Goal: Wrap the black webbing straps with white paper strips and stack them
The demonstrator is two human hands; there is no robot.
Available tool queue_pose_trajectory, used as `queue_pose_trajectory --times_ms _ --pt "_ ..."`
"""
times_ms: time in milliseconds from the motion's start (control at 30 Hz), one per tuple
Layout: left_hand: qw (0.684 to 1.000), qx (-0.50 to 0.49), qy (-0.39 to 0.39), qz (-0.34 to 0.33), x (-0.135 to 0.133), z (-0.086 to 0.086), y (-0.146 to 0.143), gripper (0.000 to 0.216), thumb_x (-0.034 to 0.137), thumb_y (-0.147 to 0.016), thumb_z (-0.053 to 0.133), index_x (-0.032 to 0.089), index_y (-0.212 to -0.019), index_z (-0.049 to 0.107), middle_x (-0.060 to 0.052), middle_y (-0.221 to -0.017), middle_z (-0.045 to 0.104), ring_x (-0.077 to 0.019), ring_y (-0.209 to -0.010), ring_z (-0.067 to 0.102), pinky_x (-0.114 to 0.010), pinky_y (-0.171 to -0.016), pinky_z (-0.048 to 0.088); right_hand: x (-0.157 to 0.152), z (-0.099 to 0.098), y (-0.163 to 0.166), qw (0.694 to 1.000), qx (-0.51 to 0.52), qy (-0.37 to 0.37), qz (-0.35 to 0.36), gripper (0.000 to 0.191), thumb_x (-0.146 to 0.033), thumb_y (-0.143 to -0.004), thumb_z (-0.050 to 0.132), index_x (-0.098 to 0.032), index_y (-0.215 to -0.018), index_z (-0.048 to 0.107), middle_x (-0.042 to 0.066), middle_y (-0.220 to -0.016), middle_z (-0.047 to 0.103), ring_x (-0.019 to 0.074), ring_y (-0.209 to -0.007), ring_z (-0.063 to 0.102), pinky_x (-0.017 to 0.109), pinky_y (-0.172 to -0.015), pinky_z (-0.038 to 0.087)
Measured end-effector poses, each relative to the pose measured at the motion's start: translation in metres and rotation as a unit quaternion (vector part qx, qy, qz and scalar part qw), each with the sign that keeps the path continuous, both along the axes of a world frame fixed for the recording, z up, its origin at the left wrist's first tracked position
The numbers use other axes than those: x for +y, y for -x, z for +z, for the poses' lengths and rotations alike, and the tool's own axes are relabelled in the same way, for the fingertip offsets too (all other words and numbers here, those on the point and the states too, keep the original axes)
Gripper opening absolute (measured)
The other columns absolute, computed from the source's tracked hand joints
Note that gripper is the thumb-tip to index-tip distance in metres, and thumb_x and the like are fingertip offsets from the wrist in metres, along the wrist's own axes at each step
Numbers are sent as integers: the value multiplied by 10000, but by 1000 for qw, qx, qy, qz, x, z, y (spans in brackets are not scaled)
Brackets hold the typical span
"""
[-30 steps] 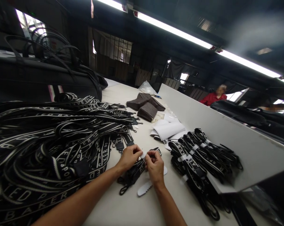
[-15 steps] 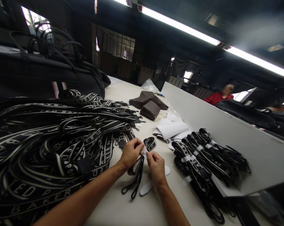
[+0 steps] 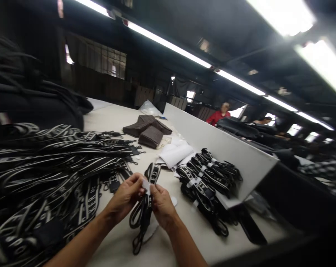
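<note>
A folded black strap (image 3: 153, 171) with pale lettering and edge stripes hangs between my hands, its looped ends pointing down toward the table. Round its middle sits a white paper band (image 3: 146, 186). My left hand (image 3: 130, 194) is closed, pinching the band's left end between thumb and finger. From the other side, my right hand (image 3: 163, 205) is closed on the strap bundle and band, thumb against the white strip. Below the bundle lies a loose white strip (image 3: 152, 230), partly hidden by it.
A big heap of loose lettered straps (image 3: 45, 178) covers the left side. Banded strap bundles (image 3: 201, 185) lie at right, beside a low white partition (image 3: 212, 148). Brown pouches (image 3: 150, 137) and white papers (image 3: 173, 154) lie farther back. A person in red (image 3: 219, 115) is beyond the partition.
The view has swung to the right. My hands have lifted the strap bundle a little and turned it more upright, still holding the white band round it.
</note>
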State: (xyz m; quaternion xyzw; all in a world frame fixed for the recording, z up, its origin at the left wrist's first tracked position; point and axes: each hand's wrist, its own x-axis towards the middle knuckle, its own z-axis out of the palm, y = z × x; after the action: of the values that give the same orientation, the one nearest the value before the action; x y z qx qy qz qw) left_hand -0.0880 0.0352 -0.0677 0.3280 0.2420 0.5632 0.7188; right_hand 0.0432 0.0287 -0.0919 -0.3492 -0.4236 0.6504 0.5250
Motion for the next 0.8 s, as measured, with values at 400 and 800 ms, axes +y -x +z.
queue_pose_trajectory --times_ms 400,800 --pt "999 37 9 29 2 7 9 256 225 -639 832 128 -778 640 -25 -718 581 -104 -630 536 -184 -538 486 -22 166 -161 550 -450 -418 -566 313 -386 -898 608 -153 -1088 696 92 -941 696 203 -853 650 315 -847 500" --pt "860 472 -144 133 0 -2 12 124 268 -766 607 144 -775 605 -34 -675 625 -133 -581 584 -242 -553 470 44 15 -180 683 -643 -260 -229 337 -310 -843 441 -163 -902 738 130 -1090 719 270 -1034 672 386 -956 503"
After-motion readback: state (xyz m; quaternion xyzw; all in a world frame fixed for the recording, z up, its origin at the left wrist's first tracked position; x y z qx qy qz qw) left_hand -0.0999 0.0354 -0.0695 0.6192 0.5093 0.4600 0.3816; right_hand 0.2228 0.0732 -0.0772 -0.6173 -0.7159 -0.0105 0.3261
